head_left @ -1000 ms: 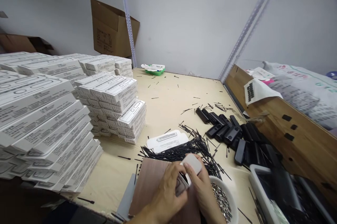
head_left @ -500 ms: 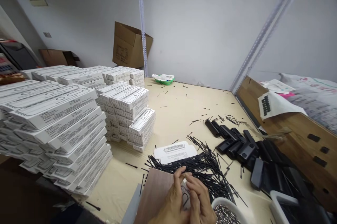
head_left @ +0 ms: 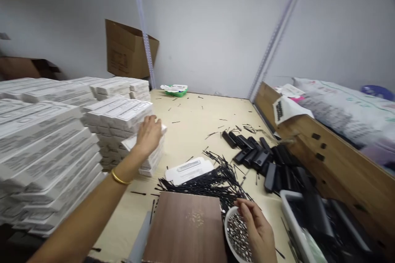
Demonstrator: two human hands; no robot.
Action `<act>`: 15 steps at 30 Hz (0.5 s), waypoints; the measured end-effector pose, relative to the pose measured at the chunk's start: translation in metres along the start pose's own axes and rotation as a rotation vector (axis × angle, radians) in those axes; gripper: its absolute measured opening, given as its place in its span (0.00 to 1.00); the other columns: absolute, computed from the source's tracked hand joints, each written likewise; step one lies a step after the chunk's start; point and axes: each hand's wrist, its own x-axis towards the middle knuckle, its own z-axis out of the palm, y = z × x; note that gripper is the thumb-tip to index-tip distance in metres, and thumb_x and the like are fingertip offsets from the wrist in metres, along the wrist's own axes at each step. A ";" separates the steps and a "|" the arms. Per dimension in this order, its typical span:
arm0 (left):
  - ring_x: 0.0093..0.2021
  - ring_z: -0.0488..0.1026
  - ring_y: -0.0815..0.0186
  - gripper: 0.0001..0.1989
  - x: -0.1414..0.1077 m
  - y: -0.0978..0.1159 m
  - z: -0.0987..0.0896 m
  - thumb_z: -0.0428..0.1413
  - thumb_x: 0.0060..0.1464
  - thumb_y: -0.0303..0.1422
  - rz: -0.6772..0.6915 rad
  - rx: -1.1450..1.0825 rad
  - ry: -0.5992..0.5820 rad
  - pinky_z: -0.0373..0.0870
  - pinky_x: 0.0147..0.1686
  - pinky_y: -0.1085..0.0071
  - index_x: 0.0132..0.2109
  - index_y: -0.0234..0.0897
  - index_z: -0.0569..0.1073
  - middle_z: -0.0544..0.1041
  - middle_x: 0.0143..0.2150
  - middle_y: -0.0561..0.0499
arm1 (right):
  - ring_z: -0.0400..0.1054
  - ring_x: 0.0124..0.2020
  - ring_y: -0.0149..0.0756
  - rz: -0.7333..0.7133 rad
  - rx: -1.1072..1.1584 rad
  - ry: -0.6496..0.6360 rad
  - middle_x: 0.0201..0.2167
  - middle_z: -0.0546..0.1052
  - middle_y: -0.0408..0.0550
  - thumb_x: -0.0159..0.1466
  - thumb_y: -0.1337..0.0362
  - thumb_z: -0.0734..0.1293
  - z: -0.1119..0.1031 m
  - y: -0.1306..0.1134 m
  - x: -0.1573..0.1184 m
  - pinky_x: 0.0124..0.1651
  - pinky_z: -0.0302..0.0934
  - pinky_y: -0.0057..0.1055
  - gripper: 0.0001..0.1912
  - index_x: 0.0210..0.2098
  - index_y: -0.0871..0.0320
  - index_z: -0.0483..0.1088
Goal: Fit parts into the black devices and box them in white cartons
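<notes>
My left hand (head_left: 149, 133), with a gold bangle on the wrist, reaches over the shorter stack of white printed boxes (head_left: 120, 108). Its fingers are bent at the stack's right side, and what they hold, if anything, is hidden. My right hand (head_left: 257, 226) is over the right rim of a white bowl (head_left: 239, 236) of small metal parts, thumb and fingertips close together; anything between them is too small to name. Between my arms lies a brown wood-grain board (head_left: 187, 230). Behind it are a heap of thin black strips (head_left: 200, 187) and a flat white card (head_left: 189, 170).
Tall stacks of white boxes (head_left: 46, 147) stand at the left. Black plastic pieces (head_left: 256, 156) lie to the right, with a white bin (head_left: 296, 222) of more in front. A green tray (head_left: 175, 91) sits at the back, and a wooden side board (head_left: 327, 147) edges the right.
My hands have parted: the left moved out to the box stack, the right to the bowl. The printed item between them has gone from sight over the board. The view has turned right.
</notes>
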 end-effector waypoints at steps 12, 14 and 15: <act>0.52 0.69 0.54 0.14 -0.004 0.140 0.144 0.61 0.48 0.29 0.120 -0.766 -0.387 0.60 0.56 0.59 0.44 0.34 0.74 0.75 0.48 0.42 | 0.65 0.28 0.38 -0.526 -0.672 -0.007 0.25 0.71 0.44 0.59 0.72 0.58 -0.001 0.084 -0.012 0.34 0.57 0.32 0.10 0.26 0.54 0.65; 0.49 0.71 0.52 0.17 -0.003 0.187 0.184 0.63 0.45 0.31 0.103 -0.769 -0.438 0.63 0.52 0.62 0.43 0.29 0.74 0.75 0.45 0.38 | 0.66 0.28 0.37 -0.565 -0.666 0.034 0.25 0.72 0.43 0.60 0.72 0.58 0.000 0.088 -0.010 0.34 0.57 0.32 0.10 0.27 0.53 0.66; 0.50 0.70 0.52 0.17 -0.002 0.205 0.201 0.64 0.45 0.32 0.088 -0.761 -0.455 0.63 0.51 0.61 0.42 0.27 0.73 0.75 0.45 0.38 | 0.66 0.28 0.37 -0.579 -0.663 0.057 0.25 0.72 0.43 0.61 0.71 0.58 0.001 0.090 -0.010 0.33 0.58 0.32 0.10 0.27 0.53 0.66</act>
